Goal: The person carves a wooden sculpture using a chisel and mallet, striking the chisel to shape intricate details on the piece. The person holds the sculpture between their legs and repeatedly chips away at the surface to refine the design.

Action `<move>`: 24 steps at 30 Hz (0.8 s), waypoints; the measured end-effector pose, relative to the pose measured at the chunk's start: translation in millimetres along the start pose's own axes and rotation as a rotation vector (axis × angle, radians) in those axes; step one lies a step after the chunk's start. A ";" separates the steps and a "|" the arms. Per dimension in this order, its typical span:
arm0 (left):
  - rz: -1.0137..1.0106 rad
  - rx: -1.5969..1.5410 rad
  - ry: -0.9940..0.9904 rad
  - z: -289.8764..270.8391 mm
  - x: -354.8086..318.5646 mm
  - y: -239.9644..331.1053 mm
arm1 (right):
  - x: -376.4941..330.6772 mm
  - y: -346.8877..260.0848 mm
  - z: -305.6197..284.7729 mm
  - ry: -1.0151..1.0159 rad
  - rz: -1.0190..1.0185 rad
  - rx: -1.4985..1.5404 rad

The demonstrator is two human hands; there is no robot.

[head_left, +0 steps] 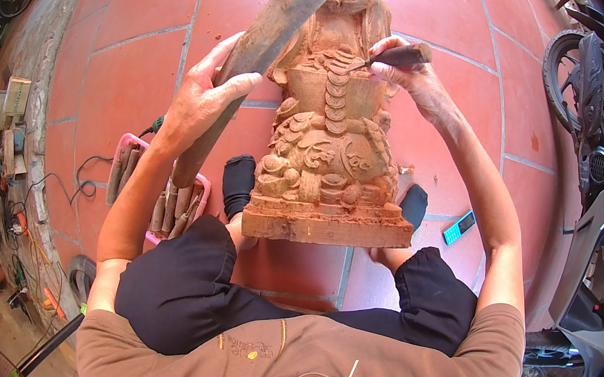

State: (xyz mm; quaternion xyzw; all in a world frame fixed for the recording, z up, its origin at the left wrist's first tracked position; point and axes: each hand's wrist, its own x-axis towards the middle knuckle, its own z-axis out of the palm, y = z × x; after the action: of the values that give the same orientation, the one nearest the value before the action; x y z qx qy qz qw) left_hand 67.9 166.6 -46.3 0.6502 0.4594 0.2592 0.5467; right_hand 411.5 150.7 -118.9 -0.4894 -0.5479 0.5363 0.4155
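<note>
A reddish-brown wood carving (pixel 353 155) lies lengthwise on the floor between my feet, its flat base towards me. Coins, ingots and rounded shapes are cut into its surface. My left hand (pixel 207 96) is wrapped round a long, flat-sided wooden mallet (pixel 282 22), raised at a slant over the carving's left side. In my right hand (pixel 410 77) is a chisel (pixel 409 55) with a dark wooden handle. Its thin blade points left and down, with the tip at the carving near the top of a column of overlapping coins. The mallet and chisel are apart.
Left of my foot stands a pink basket (pixel 204 189) of wooden-handled tools (pixel 175 210). A blue mobile phone (pixel 458 228) lies on the red tiles (pixel 448 120) to the right. A motorbike (pixel 590 142) lines the right side. Cables and assorted clutter (pixel 8 157) run along the left.
</note>
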 end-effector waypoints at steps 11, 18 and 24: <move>0.051 -0.004 0.021 2.6 0.2 -2.7 | -1.0 9.6 1.0 0.104 0.018 0.261; 0.114 0.037 0.019 1.9 1.8 -3.1 | 16.3 4.8 19.6 0.045 -0.070 -0.050; 0.125 0.024 0.051 0.7 -0.1 -0.4 | 33.3 -2.0 36.1 -0.002 -0.116 -0.335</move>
State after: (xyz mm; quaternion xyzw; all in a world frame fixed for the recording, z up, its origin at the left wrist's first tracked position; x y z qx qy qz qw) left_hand 68.3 166.1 -46.8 0.6771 0.4350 0.3038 0.5099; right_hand 370.1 176.9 -122.2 -0.5189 -0.6573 0.4133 0.3576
